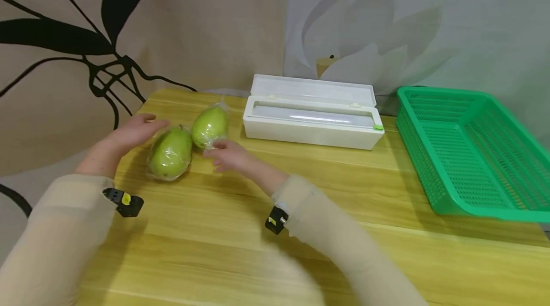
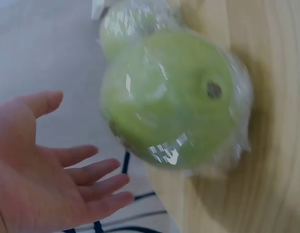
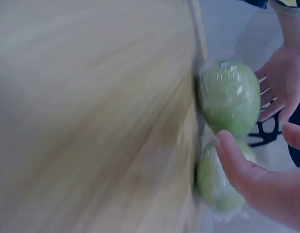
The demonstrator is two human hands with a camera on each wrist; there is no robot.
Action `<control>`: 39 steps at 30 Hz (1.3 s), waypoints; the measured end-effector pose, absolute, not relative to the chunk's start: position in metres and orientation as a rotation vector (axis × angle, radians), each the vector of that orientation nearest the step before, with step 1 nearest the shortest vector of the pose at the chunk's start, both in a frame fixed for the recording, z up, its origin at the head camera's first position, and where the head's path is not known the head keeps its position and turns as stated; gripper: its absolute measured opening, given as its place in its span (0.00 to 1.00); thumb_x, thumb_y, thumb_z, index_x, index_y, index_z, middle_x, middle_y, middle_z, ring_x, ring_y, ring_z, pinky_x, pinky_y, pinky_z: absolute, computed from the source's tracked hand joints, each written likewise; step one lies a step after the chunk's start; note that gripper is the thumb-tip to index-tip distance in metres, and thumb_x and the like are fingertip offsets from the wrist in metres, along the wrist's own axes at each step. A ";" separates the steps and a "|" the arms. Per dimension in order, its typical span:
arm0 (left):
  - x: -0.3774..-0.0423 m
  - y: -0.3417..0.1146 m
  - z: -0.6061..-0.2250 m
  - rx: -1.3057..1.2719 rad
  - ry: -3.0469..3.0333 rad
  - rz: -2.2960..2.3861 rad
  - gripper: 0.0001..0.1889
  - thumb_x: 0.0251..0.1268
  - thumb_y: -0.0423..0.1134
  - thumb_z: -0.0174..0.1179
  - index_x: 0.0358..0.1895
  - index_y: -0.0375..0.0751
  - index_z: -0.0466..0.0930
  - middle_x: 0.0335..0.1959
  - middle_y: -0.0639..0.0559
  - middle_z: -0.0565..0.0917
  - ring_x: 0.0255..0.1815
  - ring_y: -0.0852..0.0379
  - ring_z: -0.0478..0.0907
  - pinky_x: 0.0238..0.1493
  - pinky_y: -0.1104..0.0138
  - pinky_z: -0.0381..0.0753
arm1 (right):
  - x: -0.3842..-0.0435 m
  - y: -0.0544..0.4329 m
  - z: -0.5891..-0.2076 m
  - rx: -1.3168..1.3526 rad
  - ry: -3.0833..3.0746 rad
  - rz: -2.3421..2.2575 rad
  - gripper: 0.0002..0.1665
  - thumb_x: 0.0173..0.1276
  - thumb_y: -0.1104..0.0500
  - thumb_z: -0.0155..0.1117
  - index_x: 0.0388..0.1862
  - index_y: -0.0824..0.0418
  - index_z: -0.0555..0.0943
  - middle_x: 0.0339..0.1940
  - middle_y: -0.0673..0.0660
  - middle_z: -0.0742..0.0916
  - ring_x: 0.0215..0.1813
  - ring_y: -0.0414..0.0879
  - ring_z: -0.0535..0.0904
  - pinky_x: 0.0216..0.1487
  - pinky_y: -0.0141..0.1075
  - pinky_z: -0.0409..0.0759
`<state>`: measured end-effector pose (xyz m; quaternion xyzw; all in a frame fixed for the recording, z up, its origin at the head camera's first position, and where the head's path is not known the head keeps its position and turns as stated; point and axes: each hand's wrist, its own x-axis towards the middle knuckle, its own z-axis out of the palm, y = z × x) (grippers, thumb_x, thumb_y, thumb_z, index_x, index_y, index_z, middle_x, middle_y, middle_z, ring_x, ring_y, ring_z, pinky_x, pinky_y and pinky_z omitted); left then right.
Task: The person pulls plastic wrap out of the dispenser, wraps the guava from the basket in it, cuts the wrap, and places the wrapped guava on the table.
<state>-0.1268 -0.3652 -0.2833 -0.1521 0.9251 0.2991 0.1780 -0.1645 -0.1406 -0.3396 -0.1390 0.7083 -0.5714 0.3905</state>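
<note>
Two smooth green fruits, each wrapped in clear plastic film, stand close together on the table's left side. The nearer fruit (image 1: 169,154) shows a brown scar on its end in the left wrist view. Behind it and to the right is the farther fruit (image 1: 209,126), a tuft of film sticking up at its top. My left hand (image 1: 136,133) is just left of the nearer fruit, fingers extended and palm bare in the left wrist view. My right hand (image 1: 229,155) reaches in from the right, fingertips right at the farther fruit's lower edge, holding nothing.
A white film dispenser box (image 1: 307,135) stands at the back with its lid raised and a roll of film (image 1: 313,116) inside. To the right, a green plastic basket (image 1: 447,186) sits at the wooden table's (image 1: 206,248) edge. A patterned curtain (image 1: 215,24) hangs behind.
</note>
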 end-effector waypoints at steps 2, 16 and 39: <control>-0.129 -0.358 -0.281 -0.416 2.688 0.851 0.45 0.70 0.63 0.32 0.71 0.24 0.35 0.69 0.20 0.45 0.69 0.25 0.46 0.67 0.38 0.51 | -0.168 -0.128 -0.340 -0.405 1.879 -1.400 0.34 0.68 0.56 0.57 0.69 0.67 0.61 0.65 0.65 0.73 0.58 0.59 0.77 0.55 0.43 0.79; -0.144 -0.297 -0.288 -0.097 2.910 0.852 0.37 0.72 0.55 0.41 0.72 0.31 0.47 0.71 0.30 0.56 0.70 0.31 0.53 0.69 0.41 0.54 | -0.183 -0.065 -0.348 -0.560 2.203 -1.123 0.35 0.69 0.49 0.55 0.70 0.61 0.62 0.64 0.62 0.75 0.61 0.53 0.75 0.59 0.40 0.76; -0.152 -0.264 -0.308 0.092 2.870 0.872 0.34 0.72 0.52 0.44 0.70 0.29 0.53 0.70 0.32 0.59 0.71 0.36 0.54 0.71 0.46 0.54 | -0.193 -0.016 -0.343 -0.499 2.152 -1.201 0.36 0.71 0.50 0.52 0.72 0.63 0.56 0.66 0.64 0.71 0.58 0.58 0.77 0.59 0.45 0.76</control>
